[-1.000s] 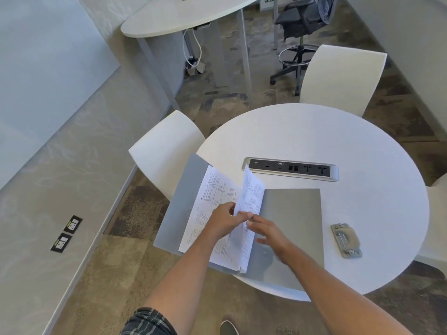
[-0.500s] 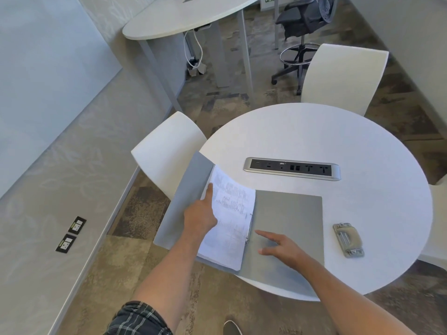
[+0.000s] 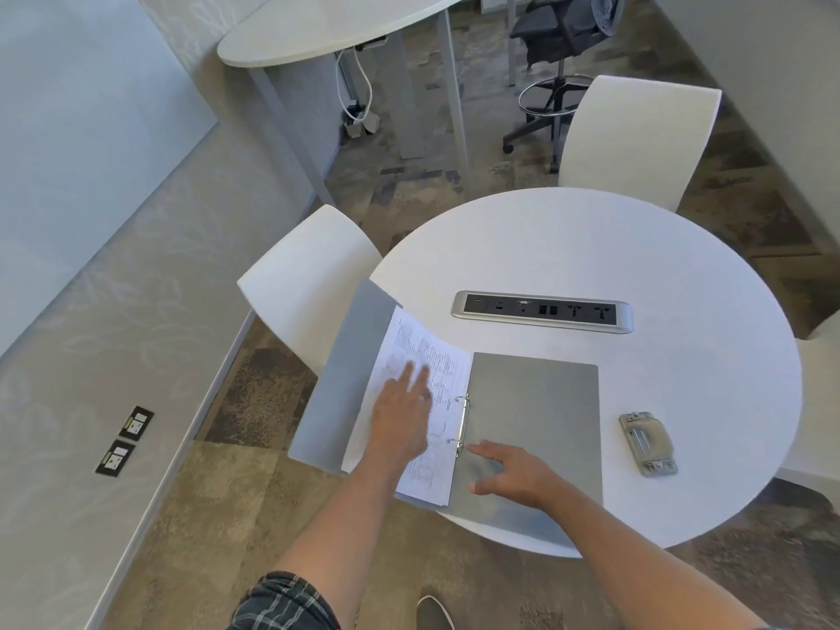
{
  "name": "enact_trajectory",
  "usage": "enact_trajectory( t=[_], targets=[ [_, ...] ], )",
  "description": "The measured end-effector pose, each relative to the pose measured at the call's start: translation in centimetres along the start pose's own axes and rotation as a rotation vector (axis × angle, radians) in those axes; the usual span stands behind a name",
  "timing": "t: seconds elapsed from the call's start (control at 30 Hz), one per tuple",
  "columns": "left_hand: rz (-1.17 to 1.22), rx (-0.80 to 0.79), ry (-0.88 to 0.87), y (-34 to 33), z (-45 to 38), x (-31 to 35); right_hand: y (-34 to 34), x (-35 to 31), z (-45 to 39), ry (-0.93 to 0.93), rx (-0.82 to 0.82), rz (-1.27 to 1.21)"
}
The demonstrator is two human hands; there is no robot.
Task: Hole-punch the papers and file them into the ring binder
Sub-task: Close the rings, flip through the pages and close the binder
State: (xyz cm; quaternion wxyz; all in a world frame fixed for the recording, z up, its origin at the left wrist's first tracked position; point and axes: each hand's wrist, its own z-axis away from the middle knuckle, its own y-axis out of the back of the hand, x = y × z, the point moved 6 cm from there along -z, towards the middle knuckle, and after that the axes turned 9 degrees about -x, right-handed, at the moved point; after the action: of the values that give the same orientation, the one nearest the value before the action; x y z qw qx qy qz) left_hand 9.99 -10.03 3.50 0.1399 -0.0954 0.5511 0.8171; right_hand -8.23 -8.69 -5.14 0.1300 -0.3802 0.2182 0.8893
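Note:
A grey ring binder (image 3: 541,411) lies open on the near left part of the round white table (image 3: 636,266). Its left cover hangs past the table edge. A stack of printed papers (image 3: 432,356) rests on the left side, threaded on the metal rings (image 3: 462,422). My left hand (image 3: 402,418) lies flat on the papers, fingers spread. My right hand (image 3: 513,475) rests open on the bare right cover, fingertips close to the lower ring. A grey metal hole punch (image 3: 647,443) sits on the table to the right of the binder.
A silver power and socket strip (image 3: 541,311) is set into the table beyond the binder. White chairs stand at the left (image 3: 309,284), the far side (image 3: 636,138) and the right edge. A second white table (image 3: 327,29) and a black office chair (image 3: 559,34) stand further back.
The sheet held upright between both hands a second ago now lies flat on the left stack. My left hand moved onto the papers and my right hand dropped to the right cover.

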Motion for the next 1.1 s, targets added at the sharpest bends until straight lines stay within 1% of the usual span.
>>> enact_trajectory(
  t=[0.03, 0.07, 0.1, 0.23, 0.3, 0.4, 0.47, 0.57, 0.7, 0.73, 0.8, 0.9, 1.0, 1.1],
  targets=[
    [-0.025, -0.050, -0.094, -0.6, -0.1, 1.4, -0.1, -0.2, 0.0, 0.006, -0.005, 0.029],
    [-0.052, -0.101, -0.153, -1.4, -0.2, 2.4, -0.2, -0.3, -0.1, 0.006, -0.010, 0.050],
    [-0.075, -0.149, -0.175, -2.3, -0.2, 3.0, -0.2, -0.2, -0.1, 0.001, -0.016, 0.068],
    [-0.201, -0.305, -0.146, -5.1, 0.2, 3.1, -0.4, 0.1, -0.3, -0.018, -0.035, 0.086],
    [-0.175, -0.330, -0.123, -5.5, 0.3, 2.6, -0.3, 0.1, -0.4, -0.021, -0.034, 0.088],
    [-0.103, -0.312, -0.060, -4.9, 0.2, 1.4, -0.2, 0.2, -0.3, -0.030, -0.024, 0.081],
    [-0.077, -0.267, 0.020, -3.6, 0.2, 0.5, -0.2, 0.1, -0.5, -0.045, -0.001, 0.075],
    [-0.025, -0.108, 0.189, -0.6, 0.2, -1.5, -0.3, -0.5, -0.7, -0.080, 0.033, 0.077],
    [-0.001, 0.103, 0.447, 3.1, 0.8, -5.6, -1.3, -1.1, -0.9, -0.070, -0.015, 0.123],
    [0.035, 0.137, 0.504, 3.9, 1.1, -6.5, -1.6, -1.0, -1.1, -0.067, -0.033, 0.139],
    [0.136, 0.121, 0.577, 4.9, 1.4, -8.0, -2.1, -0.5, -1.3, -0.068, -0.066, 0.162],
    [0.280, 0.062, 0.562, 7.0, 1.5, -8.5, -2.1, -0.3, -1.2, -0.064, -0.080, 0.154],
    [0.286, 0.087, 0.468, 10.6, 2.0, -7.8, -1.2, -0.5, -0.5, -0.064, -0.067, 0.086],
    [0.336, 0.029, 0.350, 13.5, 2.6, -6.4, -0.5, -0.1, -0.2, -0.093, -0.059, 0.016]
  ],
)
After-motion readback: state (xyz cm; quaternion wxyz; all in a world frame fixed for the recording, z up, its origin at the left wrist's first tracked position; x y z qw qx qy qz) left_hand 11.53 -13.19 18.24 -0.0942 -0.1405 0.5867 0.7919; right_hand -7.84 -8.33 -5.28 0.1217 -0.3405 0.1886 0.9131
